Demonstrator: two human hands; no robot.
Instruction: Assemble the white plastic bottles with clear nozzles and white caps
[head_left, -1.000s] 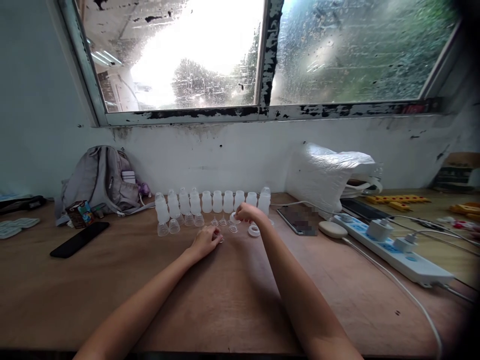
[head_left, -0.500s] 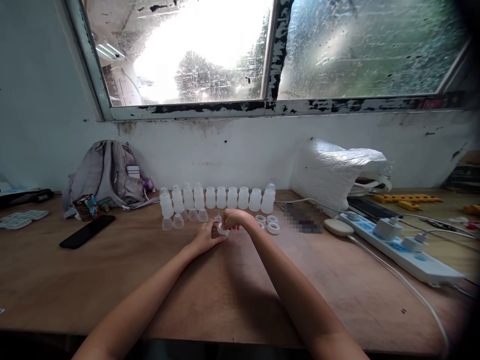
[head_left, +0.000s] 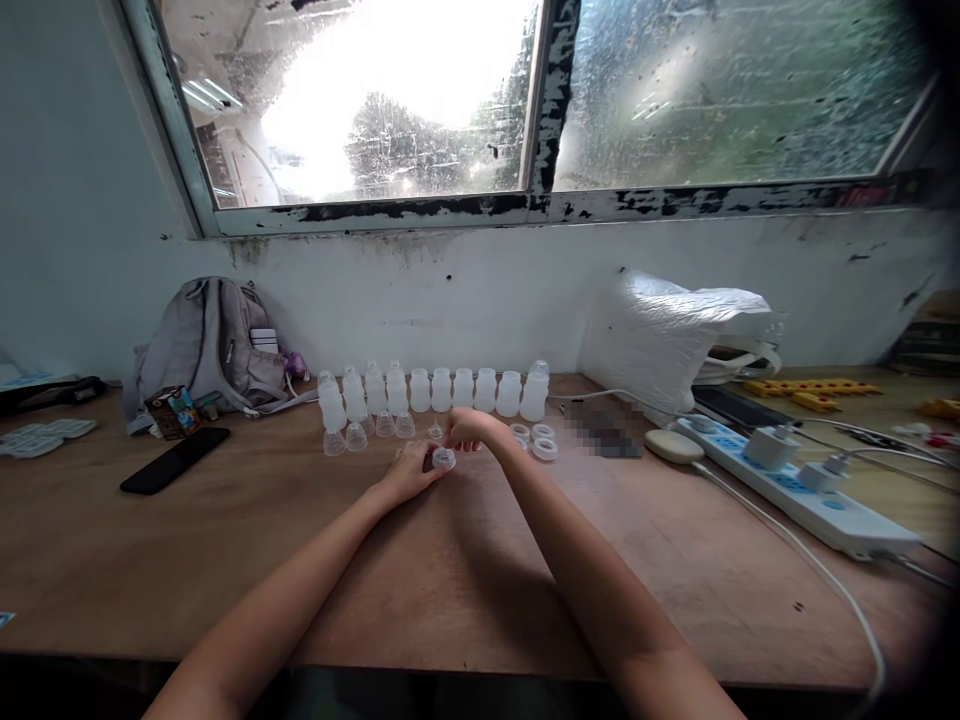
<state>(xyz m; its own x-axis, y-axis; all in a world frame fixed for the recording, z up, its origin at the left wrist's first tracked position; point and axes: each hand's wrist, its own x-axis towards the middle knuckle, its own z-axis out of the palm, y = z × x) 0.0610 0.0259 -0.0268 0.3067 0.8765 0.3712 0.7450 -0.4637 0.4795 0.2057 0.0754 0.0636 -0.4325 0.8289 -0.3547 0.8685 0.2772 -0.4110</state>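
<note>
A white bottle collar ring [head_left: 444, 459] is held near the tabletop by my left hand [head_left: 407, 474], its thumb and fingers closed around the near and left side. Just above and to the right, my right hand [head_left: 475, 428] is bent down with its fingers curled together; its fingertips are partly hidden, so I cannot make out what is in them. A small clear teat [head_left: 435, 431] stands beside those fingertips. Behind both hands runs a row of milky feeding bottles [head_left: 464, 389], some with clear covers on top. Several clear dome covers [head_left: 356, 436] stand in front of the row's left end.
More white collar rings [head_left: 544, 449] lie right of my right hand. Farther right are a blurred-out flat object [head_left: 604, 428], a round cream pad [head_left: 673, 446] and a white power strip [head_left: 799, 490] with cables. A black phone [head_left: 175, 461] and a grey backpack [head_left: 214, 345] are leftward.
My right hand's fingers have lifted off the collar ring and shifted slightly up, uncovering it. My left hand keeps its hold on the ring. The view has tilted a little.
</note>
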